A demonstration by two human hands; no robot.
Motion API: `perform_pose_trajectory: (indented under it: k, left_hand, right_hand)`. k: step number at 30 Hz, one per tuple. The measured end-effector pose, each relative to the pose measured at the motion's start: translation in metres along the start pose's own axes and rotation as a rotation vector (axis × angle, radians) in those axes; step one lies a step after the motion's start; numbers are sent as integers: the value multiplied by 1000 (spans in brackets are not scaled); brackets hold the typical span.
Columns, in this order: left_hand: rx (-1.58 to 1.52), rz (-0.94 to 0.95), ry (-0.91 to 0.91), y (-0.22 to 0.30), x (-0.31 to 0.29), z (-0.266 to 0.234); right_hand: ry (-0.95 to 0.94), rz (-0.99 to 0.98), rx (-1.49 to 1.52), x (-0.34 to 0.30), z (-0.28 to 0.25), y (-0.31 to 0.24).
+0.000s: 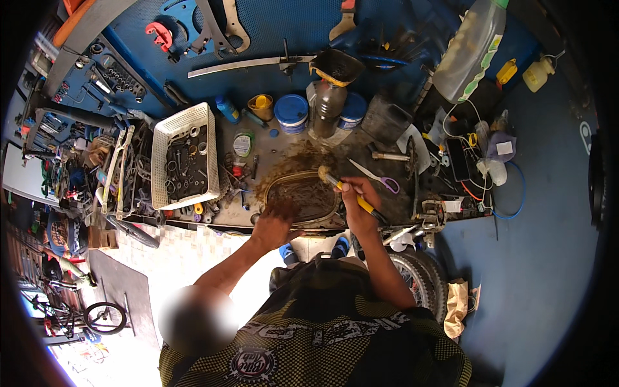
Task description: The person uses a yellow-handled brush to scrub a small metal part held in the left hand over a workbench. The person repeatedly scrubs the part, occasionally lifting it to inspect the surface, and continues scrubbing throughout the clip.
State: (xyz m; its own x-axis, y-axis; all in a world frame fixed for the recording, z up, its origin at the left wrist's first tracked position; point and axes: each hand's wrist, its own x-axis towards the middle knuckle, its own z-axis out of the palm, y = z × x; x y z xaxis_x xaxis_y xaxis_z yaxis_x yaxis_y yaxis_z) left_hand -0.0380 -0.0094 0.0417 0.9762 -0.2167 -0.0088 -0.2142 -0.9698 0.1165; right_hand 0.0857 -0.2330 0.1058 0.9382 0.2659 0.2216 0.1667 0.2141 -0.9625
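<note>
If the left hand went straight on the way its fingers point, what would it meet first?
Probably the oval tray: the left hand's fingers overlap its near-left part and point across it. Whether they touch its inside is unclear from above.

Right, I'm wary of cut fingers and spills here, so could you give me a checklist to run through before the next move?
1. Brush gripped: ok; the right hand holds it by its yellow and black handle.
2. Hands protected: not ok; both are bare, and the left hand is at the oval tray.
3. Scissors put away: not ok; they lie on the bench near the right hand.
4. Oval tray fully supported: cannot tell; it sits by the bench's front edge, partly hidden by the left hand.
5. Tray contents identified: cannot tell; too murky.
6. White basket upright: ok, with small metal parts inside.
</note>
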Motion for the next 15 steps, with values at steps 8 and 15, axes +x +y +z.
perform_pose_trajectory:
  k: [8, 15]
  left_hand:
    - [148, 0, -14, 4, -17, 2]
    - [104, -41, -138, 12, -19, 4]
  right_hand:
    - [-38, 19, -39, -2, 3, 1]
    - [40, -16, -4, 6, -4, -13]
